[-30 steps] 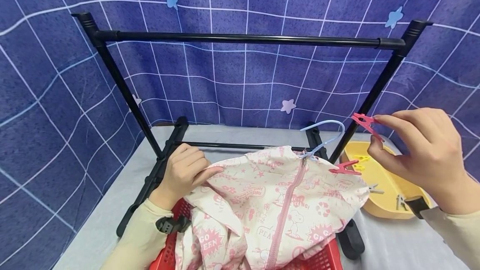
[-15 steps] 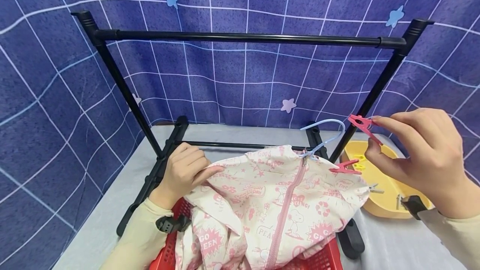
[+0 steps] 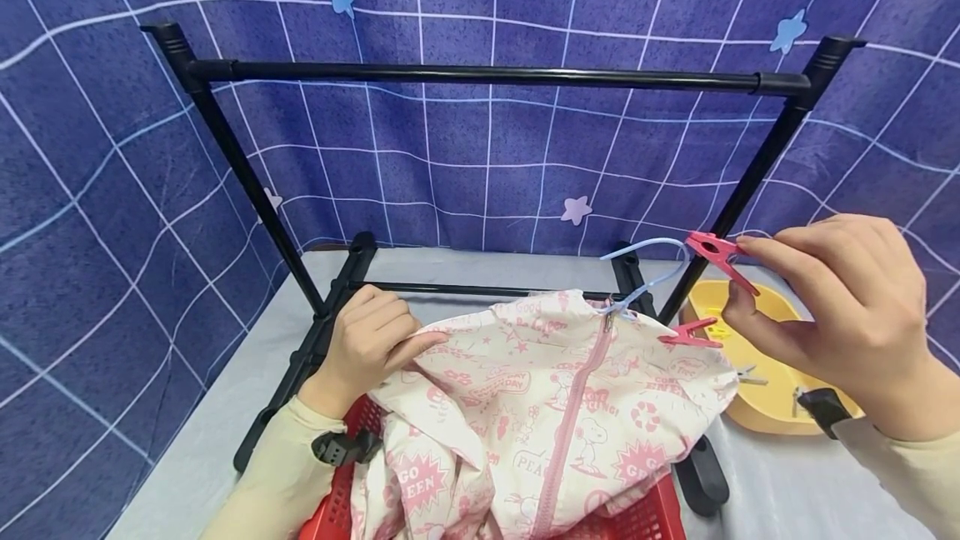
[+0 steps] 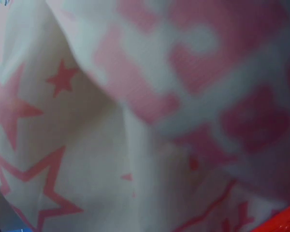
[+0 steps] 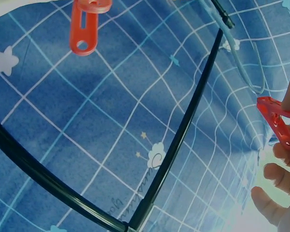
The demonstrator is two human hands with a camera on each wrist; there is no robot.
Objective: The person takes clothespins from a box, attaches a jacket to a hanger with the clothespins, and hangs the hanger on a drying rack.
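Note:
A white jacket with pink print and a pink zipper (image 3: 573, 423) hangs on a light blue hanger (image 3: 660, 277), whose hook rises above the collar. My left hand (image 3: 375, 340) grips the jacket's shoulder on the left, thumb on top of the cloth. Printed fabric (image 4: 101, 159) fills the left wrist view. At the right, my right hand (image 3: 847, 307) pinches a pink clothespin (image 3: 720, 257) between thumb and fingers, close beside the hanger hook. A second pink clothespin (image 3: 692, 333) is clipped on the jacket's other shoulder. The right wrist view shows the pinched clothespin (image 5: 278, 121) too.
A black clothes rack (image 3: 487, 76) stands behind the jacket. Under the jacket is a red basket (image 3: 663, 515). A yellow tray (image 3: 772, 423) with yellow and grey clothespins sits at the right. A patterned blue curtain (image 3: 465, 157) hangs behind.
My right hand has moved slightly left with the pink clothespin, bringing it up to the hanger hook in the head view. My left hand and the jacket have stayed in place.

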